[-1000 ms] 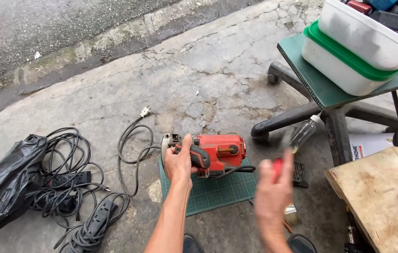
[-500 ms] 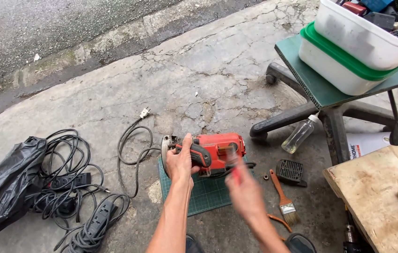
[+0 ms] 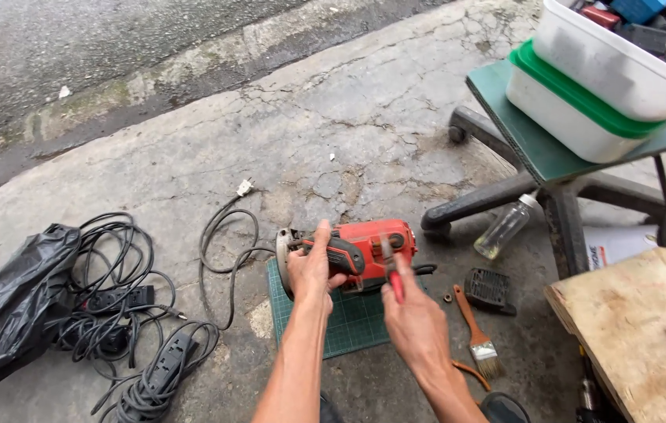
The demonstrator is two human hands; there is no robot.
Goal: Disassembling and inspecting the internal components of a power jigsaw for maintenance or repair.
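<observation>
Head view: a person crouches over a red circular saw (image 3: pixel 364 252) lying on a small green cutting mat (image 3: pixel 344 321) on cracked concrete. The left hand (image 3: pixel 311 270) clamps the saw's dark handle, fingers curled tight around it. The right hand (image 3: pixel 419 317), which a second ago was swinging blurred through the air beside the mat, has now come in over the saw; its fingers are closed on a red-handled screwdriver (image 3: pixel 391 270) whose tip rests against the red motor housing. That arrival suggests the fetching is over and work on the housing is about to start, with the left hand steadying the tool.

The saw's black cord (image 3: pixel 227 251) loops off to the left, plug lying loose on the ground. Further left sit a tangle of extension leads (image 3: pixel 125 313) and a black plastic bag (image 3: pixel 12 301). To the right of the mat lie a paintbrush (image 3: pixel 478 333), a black vent cover (image 3: pixel 491 288) and a clear bottle (image 3: pixel 505 229), beneath a stool carrying white tubs (image 3: pixel 583 94).
</observation>
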